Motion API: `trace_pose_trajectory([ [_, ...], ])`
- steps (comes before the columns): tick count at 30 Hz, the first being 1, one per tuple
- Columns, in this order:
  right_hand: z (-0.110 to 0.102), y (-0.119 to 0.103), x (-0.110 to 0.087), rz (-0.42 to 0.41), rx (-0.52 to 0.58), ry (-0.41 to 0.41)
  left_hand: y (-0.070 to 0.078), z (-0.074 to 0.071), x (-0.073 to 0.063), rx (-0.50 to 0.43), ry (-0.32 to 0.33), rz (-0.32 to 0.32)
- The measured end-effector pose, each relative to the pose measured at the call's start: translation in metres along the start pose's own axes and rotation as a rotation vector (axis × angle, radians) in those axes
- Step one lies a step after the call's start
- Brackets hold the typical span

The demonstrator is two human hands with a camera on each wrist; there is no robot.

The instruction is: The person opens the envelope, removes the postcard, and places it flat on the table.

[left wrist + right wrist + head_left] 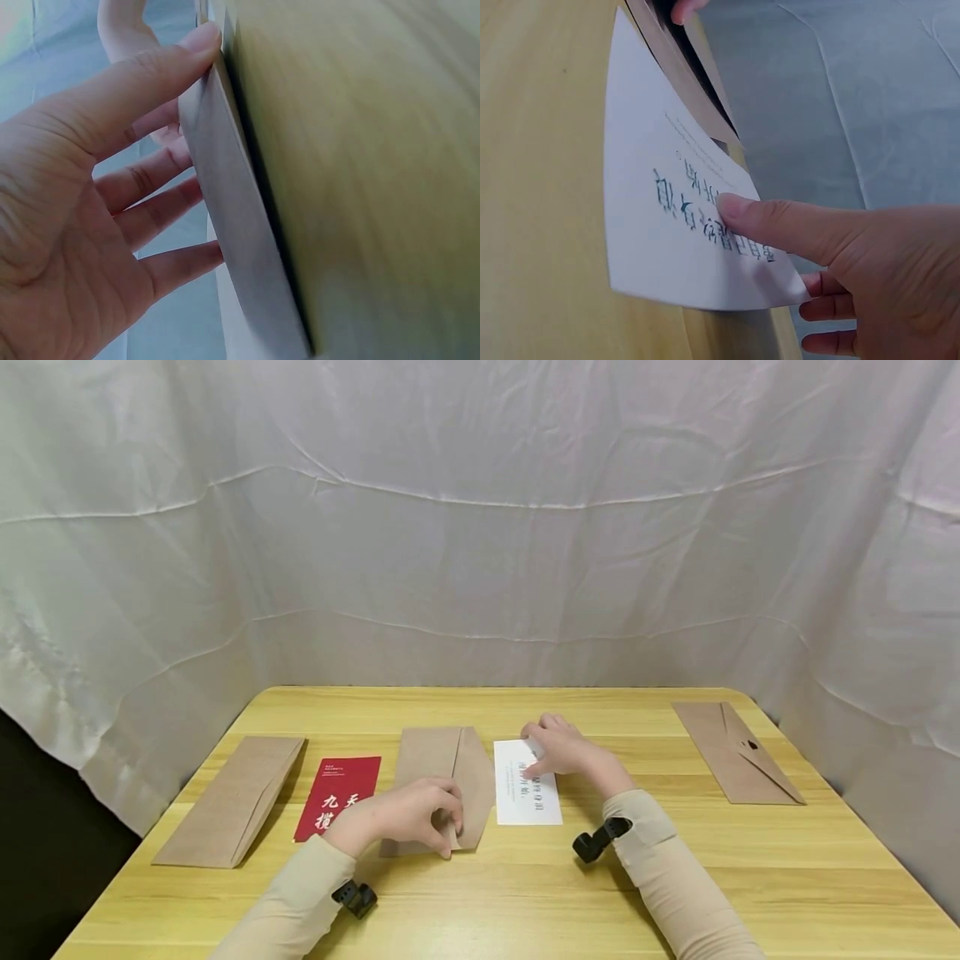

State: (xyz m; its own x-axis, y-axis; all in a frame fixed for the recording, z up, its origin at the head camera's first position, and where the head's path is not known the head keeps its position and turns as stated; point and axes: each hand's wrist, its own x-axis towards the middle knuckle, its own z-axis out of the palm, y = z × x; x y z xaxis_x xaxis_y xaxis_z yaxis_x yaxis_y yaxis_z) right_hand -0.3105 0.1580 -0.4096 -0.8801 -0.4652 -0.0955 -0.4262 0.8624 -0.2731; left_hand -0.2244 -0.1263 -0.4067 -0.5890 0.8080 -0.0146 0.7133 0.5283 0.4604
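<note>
A brown paper envelope (431, 752) lies at the table's middle with its pointed flap spread toward the right. My left hand (416, 810) pinches its near edge, thumb and index finger curved into a ring. In the left wrist view the thumb is at the envelope's (232, 202) edge, with the other fingers against its face. Just right of the flap is a white card (513, 802) printed with dark characters. My right hand (562, 752) grips this card, and in the right wrist view the thumb presses the printed side while the card (652, 247) bends slightly, tilted off the table.
A red card (348, 777) with white characters lies left of the middle envelope, partly behind the left forearm. Further left is another brown envelope (225, 802). A closed envelope (720, 752) with a dark seal lies at the right. White curtain (480, 568) surrounds the table.
</note>
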Motion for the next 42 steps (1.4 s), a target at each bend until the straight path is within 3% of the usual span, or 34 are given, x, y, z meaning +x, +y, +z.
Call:
trace_pose_trajectory([
  [9,-0.0051,0.0032,-0.0031,0.020,0.016,-0.038,-0.0026,-0.0003,0.0000,-0.050,-0.032,-0.054],
  [29,-0.0034,-0.0015,-0.0045,0.019,0.022,-0.085,-0.0035,0.0005,0.0006,-0.013,-0.058,-0.063],
  [42,-0.0092,-0.0018,-0.0047,0.005,0.001,-0.075,-0.0013,-0.0021,-0.0005,0.014,-0.013,-0.069],
])
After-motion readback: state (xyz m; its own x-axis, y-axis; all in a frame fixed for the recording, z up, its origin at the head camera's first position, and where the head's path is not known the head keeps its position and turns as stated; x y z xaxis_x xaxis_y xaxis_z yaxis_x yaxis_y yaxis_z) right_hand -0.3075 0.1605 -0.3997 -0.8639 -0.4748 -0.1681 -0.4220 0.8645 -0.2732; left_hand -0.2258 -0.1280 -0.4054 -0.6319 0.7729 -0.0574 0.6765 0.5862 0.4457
